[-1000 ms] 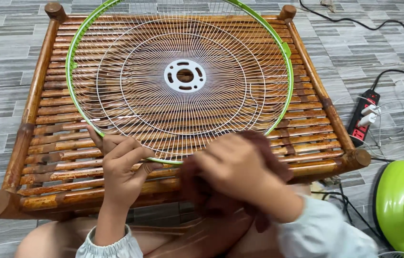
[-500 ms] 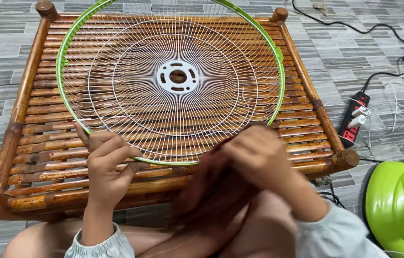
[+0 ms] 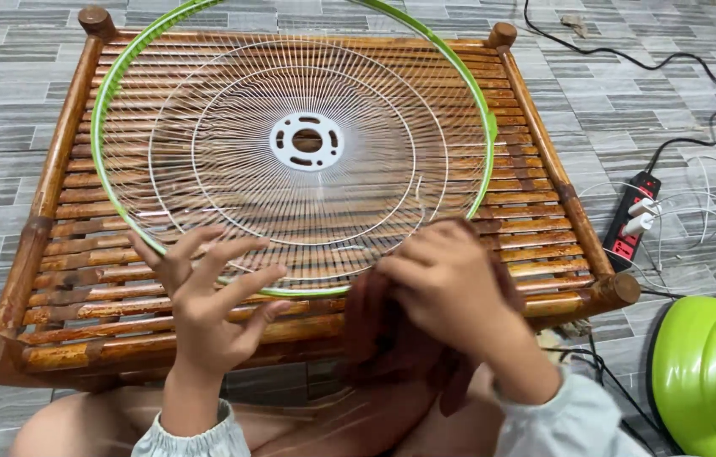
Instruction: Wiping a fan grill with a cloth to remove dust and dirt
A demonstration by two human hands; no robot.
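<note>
Since a moment ago my left hand (image 3: 206, 317) has let go of the green rim and spread its fingers wide; it now hovers over the near edge of the guard, holding nothing, with the fingertips close above the wires. My right hand (image 3: 451, 292) has shifted a little along the rim with the cloth and stays closed on it.

Largest first: the bamboo table (image 3: 53, 178) fills most of the view, its slats running left to right and round posts at its corners. It stands on a grey tiled floor (image 3: 2, 110). On the table lies the fan guard (image 3: 307, 140), a round white wire grille with a green rim and a white hub at its centre. It covers most of the tabletop, its far edge reaching past the far edge of the table, its near edge close to the near edge.

At the floor's lower right sits a green fan base (image 3: 709, 372). Beyond the table's right edge lies a power strip (image 3: 636, 222) with white plugs in it, and a black cord (image 3: 671, 72) runs away from it.

The brown cloth (image 3: 383, 338) is bunched under my right hand at the guard's near right rim, hanging over the table's near edge toward my lap. My fingers curl tightly round it.
</note>
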